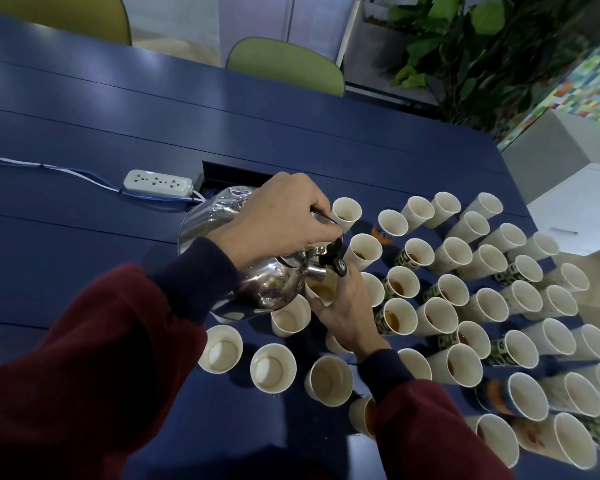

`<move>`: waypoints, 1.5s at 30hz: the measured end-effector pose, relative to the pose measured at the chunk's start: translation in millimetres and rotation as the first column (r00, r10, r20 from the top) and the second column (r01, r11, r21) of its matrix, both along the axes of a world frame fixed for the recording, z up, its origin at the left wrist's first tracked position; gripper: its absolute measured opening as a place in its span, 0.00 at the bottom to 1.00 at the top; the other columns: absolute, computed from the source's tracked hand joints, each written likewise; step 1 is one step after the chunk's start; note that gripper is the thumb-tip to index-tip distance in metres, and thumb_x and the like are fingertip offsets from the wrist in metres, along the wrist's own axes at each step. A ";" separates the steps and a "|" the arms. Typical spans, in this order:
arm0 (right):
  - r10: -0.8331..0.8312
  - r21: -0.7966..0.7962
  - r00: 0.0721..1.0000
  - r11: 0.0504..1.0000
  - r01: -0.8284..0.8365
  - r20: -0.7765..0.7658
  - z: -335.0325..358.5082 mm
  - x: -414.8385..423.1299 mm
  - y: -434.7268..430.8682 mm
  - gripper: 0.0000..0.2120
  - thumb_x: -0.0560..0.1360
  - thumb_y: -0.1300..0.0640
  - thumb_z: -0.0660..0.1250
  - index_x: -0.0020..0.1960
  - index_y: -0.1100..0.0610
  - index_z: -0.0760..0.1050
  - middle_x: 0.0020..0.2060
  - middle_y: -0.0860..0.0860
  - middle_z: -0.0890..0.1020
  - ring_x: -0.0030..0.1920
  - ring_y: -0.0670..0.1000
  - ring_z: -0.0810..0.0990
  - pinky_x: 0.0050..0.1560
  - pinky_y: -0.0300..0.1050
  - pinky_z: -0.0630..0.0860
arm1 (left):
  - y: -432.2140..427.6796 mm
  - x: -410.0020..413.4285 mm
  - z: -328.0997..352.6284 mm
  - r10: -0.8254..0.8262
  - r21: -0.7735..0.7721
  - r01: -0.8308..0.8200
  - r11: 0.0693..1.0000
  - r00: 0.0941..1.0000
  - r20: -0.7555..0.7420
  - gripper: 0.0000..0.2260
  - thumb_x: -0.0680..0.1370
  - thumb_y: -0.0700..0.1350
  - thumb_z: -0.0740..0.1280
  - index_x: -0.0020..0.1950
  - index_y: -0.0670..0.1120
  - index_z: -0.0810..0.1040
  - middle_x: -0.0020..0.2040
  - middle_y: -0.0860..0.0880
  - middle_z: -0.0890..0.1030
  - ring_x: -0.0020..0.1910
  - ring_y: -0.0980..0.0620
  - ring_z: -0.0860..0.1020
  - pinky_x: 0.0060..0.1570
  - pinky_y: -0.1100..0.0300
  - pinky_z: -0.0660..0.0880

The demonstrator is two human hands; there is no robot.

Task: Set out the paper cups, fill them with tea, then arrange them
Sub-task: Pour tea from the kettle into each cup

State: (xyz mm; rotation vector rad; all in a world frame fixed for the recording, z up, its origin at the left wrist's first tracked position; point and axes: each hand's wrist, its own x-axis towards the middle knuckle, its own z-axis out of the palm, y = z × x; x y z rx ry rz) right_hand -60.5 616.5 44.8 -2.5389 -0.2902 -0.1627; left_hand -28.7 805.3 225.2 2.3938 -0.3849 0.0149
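kettle (269, 287), shiny steel, tilted in left grip (274, 216); right grip (345, 311) holds white cup (323, 289).

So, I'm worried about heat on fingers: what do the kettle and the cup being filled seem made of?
The kettle looks like polished metal, probably stainless steel: its body mirrors the surroundings. The cup looks like paper: matte off-white inside, with a thin rolled rim.
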 end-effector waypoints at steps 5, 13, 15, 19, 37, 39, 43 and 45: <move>-0.014 0.018 1.000 1.000 0.015 -0.028 -2.5 -0.3 -0.7 0.28 0.69 0.51 0.77 0.66 0.54 0.71 0.57 0.52 0.75 0.56 0.51 0.74 0.55 0.39 0.68 | 1.1 0.3 1.1 -0.001 -0.009 0.001 1.000 1.000 0.022 0.12 0.69 0.59 0.68 0.38 0.53 0.86 0.29 0.48 0.78 0.34 0.49 0.76 0.40 0.47 0.78; -0.027 0.006 0.998 1.000 0.028 -0.048 -3.4 1.7 -2.2 0.28 0.70 0.51 0.76 0.66 0.55 0.71 0.57 0.53 0.75 0.56 0.51 0.75 0.54 0.40 0.69 | 1.9 1.8 2.5 0.000 -0.004 0.000 1.000 0.999 0.045 0.09 0.72 0.57 0.73 0.38 0.53 0.86 0.25 0.55 0.76 0.30 0.53 0.73 0.40 0.49 0.78; -0.029 0.003 0.998 1.000 0.029 -0.052 -3.9 1.8 -2.1 0.28 0.70 0.52 0.77 0.66 0.55 0.70 0.57 0.53 0.75 0.56 0.52 0.75 0.54 0.41 0.69 | 2.6 2.4 2.7 -0.004 -0.003 0.004 1.000 0.999 0.048 0.09 0.72 0.57 0.72 0.38 0.53 0.86 0.27 0.54 0.77 0.31 0.54 0.75 0.40 0.49 0.78; -0.033 -0.006 0.998 0.999 0.033 -0.062 -4.6 2.5 -0.7 0.28 0.70 0.52 0.77 0.66 0.54 0.70 0.57 0.53 0.75 0.57 0.51 0.75 0.55 0.41 0.70 | 3.1 3.3 2.2 -0.003 -0.012 0.004 1.000 0.999 0.049 0.09 0.72 0.56 0.73 0.38 0.52 0.86 0.26 0.53 0.76 0.30 0.54 0.73 0.41 0.49 0.78; -0.185 -0.021 0.954 0.982 0.186 -0.234 25.2 -8.7 -3.3 0.30 0.73 0.51 0.77 0.71 0.57 0.71 0.65 0.53 0.73 0.65 0.52 0.73 0.59 0.38 0.66 | 30.6 -15.6 -22.0 0.244 -0.394 -0.312 0.864 0.946 -0.214 0.10 0.76 0.52 0.73 0.38 0.48 0.85 0.30 0.52 0.80 0.30 0.55 0.76 0.36 0.61 0.72; -0.305 0.099 0.947 0.944 0.314 -0.101 47.4 -16.9 1.0 0.20 0.74 0.54 0.75 0.63 0.56 0.76 0.58 0.53 0.78 0.59 0.52 0.78 0.57 0.41 0.71 | 29.5 -21.8 -18.5 0.230 -0.464 -0.336 0.819 0.935 -0.272 0.15 0.78 0.54 0.71 0.33 0.51 0.84 0.29 0.52 0.78 0.30 0.57 0.75 0.38 0.62 0.70; -0.299 0.446 0.952 0.845 0.296 -0.066 110.8 -33.1 24.3 0.08 0.78 0.48 0.70 0.48 0.53 0.80 0.41 0.45 0.83 0.43 0.43 0.81 0.45 0.42 0.76 | 17.3 -37.7 -8.8 0.183 -0.542 -0.350 0.764 0.923 -0.338 0.20 0.79 0.59 0.67 0.39 0.44 0.84 0.34 0.46 0.81 0.28 0.59 0.74 0.34 0.67 0.69; -0.194 0.441 0.973 0.868 0.228 -0.122 134.7 -37.3 32.9 0.17 0.80 0.42 0.65 0.45 0.55 0.82 0.35 0.48 0.83 0.39 0.43 0.81 0.41 0.44 0.76 | 7.6 -46.4 -3.9 0.133 -0.587 -0.338 0.736 0.922 -0.363 0.24 0.79 0.60 0.66 0.45 0.39 0.84 0.35 0.48 0.82 0.30 0.56 0.76 0.34 0.65 0.72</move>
